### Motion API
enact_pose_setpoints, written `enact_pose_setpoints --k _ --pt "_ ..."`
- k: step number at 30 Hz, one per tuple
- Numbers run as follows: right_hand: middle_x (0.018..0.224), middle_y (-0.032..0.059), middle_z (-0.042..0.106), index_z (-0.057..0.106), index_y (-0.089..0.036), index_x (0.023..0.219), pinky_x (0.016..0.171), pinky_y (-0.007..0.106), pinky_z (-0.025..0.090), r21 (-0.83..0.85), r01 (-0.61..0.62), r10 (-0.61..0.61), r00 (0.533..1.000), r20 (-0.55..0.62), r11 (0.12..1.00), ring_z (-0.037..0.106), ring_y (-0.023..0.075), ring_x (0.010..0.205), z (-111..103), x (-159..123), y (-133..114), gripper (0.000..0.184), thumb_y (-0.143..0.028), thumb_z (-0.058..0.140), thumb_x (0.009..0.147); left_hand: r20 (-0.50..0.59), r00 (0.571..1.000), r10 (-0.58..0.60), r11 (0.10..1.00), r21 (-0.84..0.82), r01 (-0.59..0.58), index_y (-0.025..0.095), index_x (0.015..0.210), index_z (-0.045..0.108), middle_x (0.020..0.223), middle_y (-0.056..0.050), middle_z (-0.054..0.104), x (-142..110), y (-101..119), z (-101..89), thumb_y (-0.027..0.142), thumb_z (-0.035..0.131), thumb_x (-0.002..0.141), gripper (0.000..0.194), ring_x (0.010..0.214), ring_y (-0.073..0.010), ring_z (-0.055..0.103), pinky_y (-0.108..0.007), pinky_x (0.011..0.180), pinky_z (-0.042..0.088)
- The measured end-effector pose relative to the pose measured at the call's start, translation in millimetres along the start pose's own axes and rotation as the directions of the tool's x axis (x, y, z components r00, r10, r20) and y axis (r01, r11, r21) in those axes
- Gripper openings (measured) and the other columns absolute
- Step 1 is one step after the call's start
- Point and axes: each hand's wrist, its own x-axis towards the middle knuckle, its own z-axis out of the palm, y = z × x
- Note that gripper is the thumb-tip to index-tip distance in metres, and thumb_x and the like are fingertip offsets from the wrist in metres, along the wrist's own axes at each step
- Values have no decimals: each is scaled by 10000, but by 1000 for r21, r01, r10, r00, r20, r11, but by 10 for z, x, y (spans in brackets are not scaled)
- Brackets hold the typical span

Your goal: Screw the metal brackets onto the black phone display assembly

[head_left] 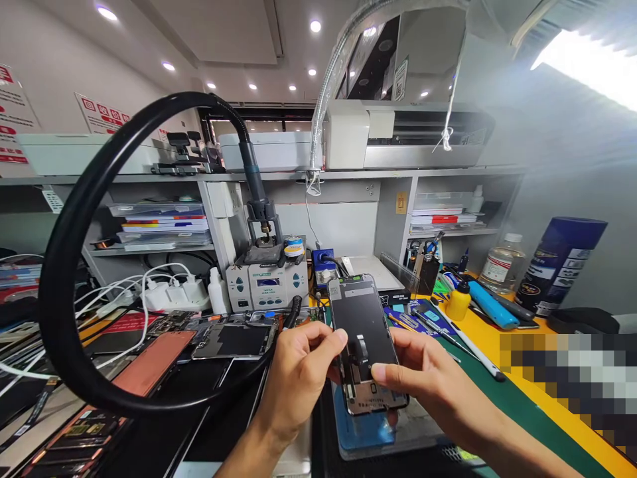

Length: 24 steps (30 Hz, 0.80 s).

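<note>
A phone screen assembly [354, 312] is held up in front of me with its dark inner side showing. A black flex cable [359, 348] lies on its lower half. My left hand [303, 365] grips the left edge, thumb and forefinger pinched together at the rim. On the other side, my right hand [423, 372] holds the lower right edge, its thumb on the back near the cable and its fingers behind. Below the screen is a blue translucent pad [361, 431], partly covered by the screen and my hands.
A hot air station [269, 285] with a thick looping black hose [52, 279] stands behind. Disassembled phones and a coppery phone panel [154, 362] lie left. To the right are a white pen-like tool [472, 345], a yellow bottle [458, 302] and a blue spray can [562, 265].
</note>
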Motion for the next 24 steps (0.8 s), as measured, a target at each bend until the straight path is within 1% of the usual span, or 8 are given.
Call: enact_pose_setpoints --k 4,6,10,13,15,17,19,24 --pt "753 16 636 739 -160 974 454 217 544 15 -32 33 999 -18 999 597 159 641 -15 -14 -8 351 -381 838 720 5 1000 7 1000 12 -7 173 589 590 579 18 541 11 -31 -7 434 649 859 380 560 -140 530 -258 543 479" --pt "751 16 641 738 -154 962 452 214 537 32 -41 41 999 -6 999 601 157 634 -23 -11 -5 337 -371 833 722 11 1000 8 1000 21 -8 170 594 605 579 13 559 17 -46 -14 438 651 859 380 556 -143 544 -261 549 483" --pt "746 13 637 731 -144 959 467 225 527 52 -37 37 999 14 998 590 145 609 -43 7 11 276 -323 800 762 22 1000 -8 1000 27 8 162 628 633 605 2 596 11 -44 -9 468 644 863 387 556 -144 557 -258 541 478" --pt "749 15 634 719 -136 987 474 230 514 55 -11 10 1000 19 998 578 142 611 -62 16 22 259 -310 768 802 57 998 -41 999 8 40 160 690 651 613 -11 617 -4 -13 15 527 592 883 419 569 -166 582 -274 533 485" --pt "772 24 642 716 -131 996 481 234 508 55 5 -6 1000 24 998 563 141 623 -70 19 26 256 -309 755 818 99 993 -61 996 -56 67 155 735 672 626 -29 641 -16 7 25 535 535 913 441 587 -179 601 -282 541 487" --pt "781 29 639 715 -128 998 487 240 504 62 17 -18 1000 20 998 551 143 631 -74 22 27 255 -308 752 821 157 986 -58 985 -153 82 143 790 704 676 -59 680 -26 20 21 488 474 948 444 612 -187 616 -284 551 487" --pt "774 29 631 717 -126 994 495 247 501 67 28 -30 999 20 997 543 145 632 -74 24 26 255 -308 753 820 208 978 -28 977 -202 71 134 829 724 731 -80 703 -35 27 6 410 451 957 409 632 -190 620 -290 563 497" --pt "823 40 657 716 -133 1012 511 241 500 90 62 -64 998 18 994 557 145 649 -89 11 26 241 -294 743 835 264 964 -3 998 -58 19 122 908 725 749 -74 689 -70 39 7 307 584 859 237 629 -178 579 -298 579 522"
